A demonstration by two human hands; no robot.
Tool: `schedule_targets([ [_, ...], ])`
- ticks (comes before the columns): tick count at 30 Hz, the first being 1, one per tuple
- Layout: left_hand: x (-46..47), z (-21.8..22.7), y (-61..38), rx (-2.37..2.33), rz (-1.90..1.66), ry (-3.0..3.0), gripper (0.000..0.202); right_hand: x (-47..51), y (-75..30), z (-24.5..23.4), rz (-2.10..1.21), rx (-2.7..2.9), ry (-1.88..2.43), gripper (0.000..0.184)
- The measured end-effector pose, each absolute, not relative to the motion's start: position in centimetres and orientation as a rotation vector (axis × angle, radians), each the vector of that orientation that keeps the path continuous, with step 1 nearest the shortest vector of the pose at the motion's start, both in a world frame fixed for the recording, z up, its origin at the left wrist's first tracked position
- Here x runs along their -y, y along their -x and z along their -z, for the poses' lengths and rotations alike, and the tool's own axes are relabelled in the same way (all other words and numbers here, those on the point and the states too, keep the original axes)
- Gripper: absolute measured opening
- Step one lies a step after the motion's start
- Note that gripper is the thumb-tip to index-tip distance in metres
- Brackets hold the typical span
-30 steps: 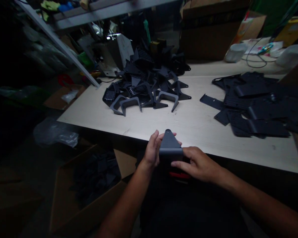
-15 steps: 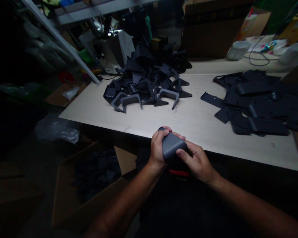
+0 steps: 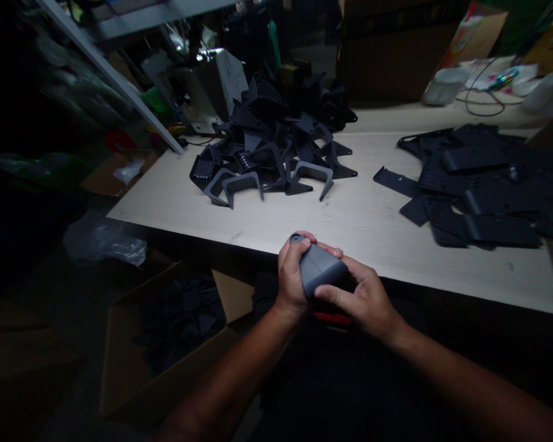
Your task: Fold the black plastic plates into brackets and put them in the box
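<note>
Grey plastic part [image 3: 320,273] clamped in both hands just off the table's [image 3: 359,227] near edge, long axis tilted, narrow tip toward the table. Left hand [image 3: 291,276] wraps the tip end, right hand [image 3: 364,301] grips the wide end. Far back on the table: bracket pile [image 3: 276,147], flat black parts [image 3: 479,184]. Cardboard box [image 3: 166,344] below the table

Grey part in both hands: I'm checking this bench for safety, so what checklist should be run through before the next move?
1. Grip on grey part by left hand and right hand: ok.
2. Its underside, hidden from view: cannot tell.
3. Bare table ahead of the hands: ok.
4. Bracket pile apart from flat parts: ok.
5. Cardboard box open at lower left: ok.
6. Lighting on the hands: not ok, dim.
</note>
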State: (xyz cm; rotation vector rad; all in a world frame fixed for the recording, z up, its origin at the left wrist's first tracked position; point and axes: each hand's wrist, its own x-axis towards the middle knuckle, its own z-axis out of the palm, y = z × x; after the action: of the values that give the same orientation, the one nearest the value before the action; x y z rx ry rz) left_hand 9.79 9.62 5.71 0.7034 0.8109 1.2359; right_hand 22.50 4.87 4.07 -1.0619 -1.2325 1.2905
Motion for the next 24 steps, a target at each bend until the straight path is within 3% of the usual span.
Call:
schedule_targets([
  [4,-10.1,-5.2,-9.8,-0.814,-1.189,-0.658,0.012,-5.3,-23.5,-4.3,-1.354,1.269,1.095,0.058],
  [10,-9.8,-5.4,-9.9,-0.821,-1.163,-0.697,0.015,-5.0,-24.7,-4.1,-1.361,1.366,1.1,0.036],
  [18,-10.9,-5.2,-9.9,-0.841,-1.091,-0.372,0.016,-6.0,-25.4,-4.5,-1.419,1.391,1.131,0.032],
  [24,-11.7,-3.5,-9.6,-0.783,-1.01,-0.082,0.006,-5.5,-26.6,-3.3,-1.608,1.336,1.083,0.036],
])
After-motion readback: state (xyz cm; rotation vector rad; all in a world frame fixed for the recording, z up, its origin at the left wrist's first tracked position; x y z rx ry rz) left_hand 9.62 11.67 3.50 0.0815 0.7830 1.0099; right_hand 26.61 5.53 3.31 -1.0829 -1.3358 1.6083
